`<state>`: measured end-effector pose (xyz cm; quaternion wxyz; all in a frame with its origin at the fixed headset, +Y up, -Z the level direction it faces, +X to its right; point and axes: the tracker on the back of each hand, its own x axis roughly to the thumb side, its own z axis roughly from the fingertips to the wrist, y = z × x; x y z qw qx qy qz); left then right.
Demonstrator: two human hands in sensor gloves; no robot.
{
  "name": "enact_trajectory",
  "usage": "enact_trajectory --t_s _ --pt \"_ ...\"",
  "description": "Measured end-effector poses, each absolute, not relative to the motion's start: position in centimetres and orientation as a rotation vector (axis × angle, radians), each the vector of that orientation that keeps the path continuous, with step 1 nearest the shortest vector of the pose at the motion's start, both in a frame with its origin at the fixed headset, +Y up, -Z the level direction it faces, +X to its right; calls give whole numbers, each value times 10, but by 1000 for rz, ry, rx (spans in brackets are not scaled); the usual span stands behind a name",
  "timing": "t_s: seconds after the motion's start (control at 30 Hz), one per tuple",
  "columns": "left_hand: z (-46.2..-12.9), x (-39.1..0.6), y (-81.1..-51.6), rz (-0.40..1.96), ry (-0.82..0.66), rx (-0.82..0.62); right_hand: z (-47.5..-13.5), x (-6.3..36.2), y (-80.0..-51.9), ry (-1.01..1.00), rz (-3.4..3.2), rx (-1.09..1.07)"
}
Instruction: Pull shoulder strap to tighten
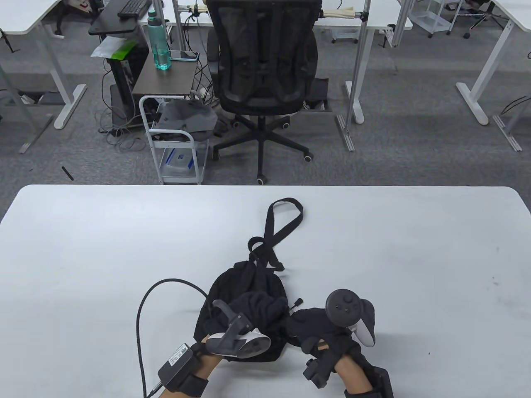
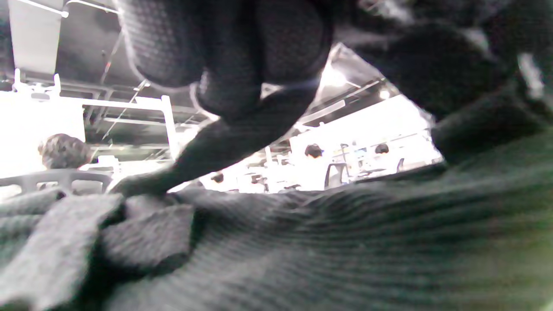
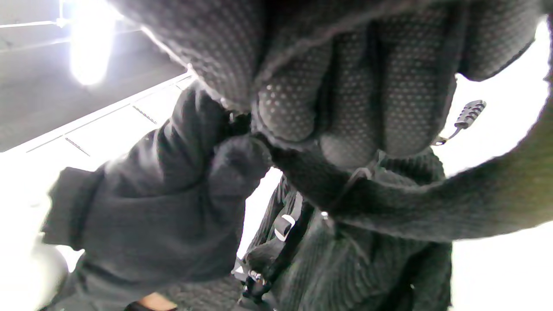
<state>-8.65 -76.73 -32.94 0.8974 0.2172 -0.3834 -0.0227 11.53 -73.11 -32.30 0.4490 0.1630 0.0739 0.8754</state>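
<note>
A small black backpack [image 1: 242, 290] lies on the white table [image 1: 103, 257]. One shoulder strap [image 1: 285, 215] lies in a loop toward the far edge. My left hand [image 1: 253, 309] lies on top of the bag and its fingers [image 2: 224, 60] curl down onto the knit fabric [image 2: 302, 250], gripping a fold. My right hand [image 1: 317, 329] is at the bag's right side. In the right wrist view its fingers [image 3: 354, 99] are closed around a black strap [image 3: 484, 194] that runs out to the right. A zipper pull [image 3: 468, 113] hangs beside them and a strap buckle [image 3: 283, 226] shows below.
A black cable [image 1: 143, 306] arcs from my left wrist unit over the table's near left. Beyond the far edge stand an office chair [image 1: 263, 74] and a white cart [image 1: 176, 141]. Both hands are close to the table's front edge.
</note>
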Motion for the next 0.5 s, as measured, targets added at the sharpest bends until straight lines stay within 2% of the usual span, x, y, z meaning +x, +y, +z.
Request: enact_trajectory --t_s 0.17,0.5 --pt "-325 -88 -763 -60 -789 478 -323 120 -731 198 2152 394" --pt "-305 -72 -753 -16 -872 536 -317 111 -730 136 2137 432"
